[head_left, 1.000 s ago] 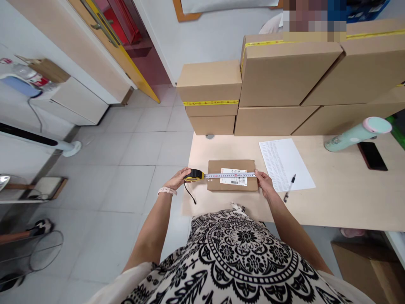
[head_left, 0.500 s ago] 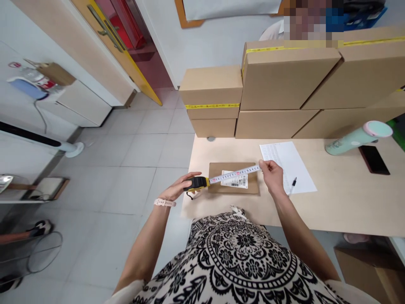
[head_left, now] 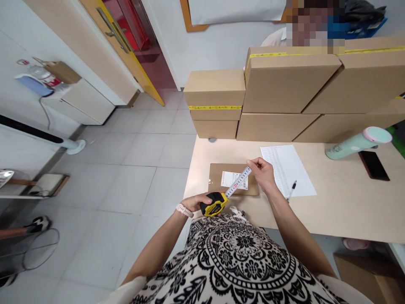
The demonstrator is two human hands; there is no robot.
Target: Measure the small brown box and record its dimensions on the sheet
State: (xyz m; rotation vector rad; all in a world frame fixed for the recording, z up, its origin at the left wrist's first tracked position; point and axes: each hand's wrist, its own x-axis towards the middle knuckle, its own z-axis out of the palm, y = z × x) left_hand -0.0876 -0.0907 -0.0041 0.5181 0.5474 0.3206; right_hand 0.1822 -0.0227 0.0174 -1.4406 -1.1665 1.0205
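Note:
A flat brown parcel (head_left: 218,177) with a white shipping label (head_left: 230,179) lies on the pale wooden table (head_left: 332,198) near its left front corner. My left hand (head_left: 198,203) grips the yellow and black tape measure case (head_left: 214,205) at the table's front edge, close to my body. My right hand (head_left: 264,173) pinches the end of the white tape blade (head_left: 238,181), which runs slantwise above the parcel's right part, lifted off it.
A printed sheet (head_left: 286,169) and a pen (head_left: 291,190) lie right of the parcel. Stacked cardboard boxes (head_left: 284,93) fill the table's back, with another person behind them. A mint bottle (head_left: 359,141) and a black phone (head_left: 373,164) sit at right. Tiled floor lies left.
The tape lay flat across the parcel's width. Both hands lifted it; my left hand drew the case back toward my body, and the blade got shorter and steeper.

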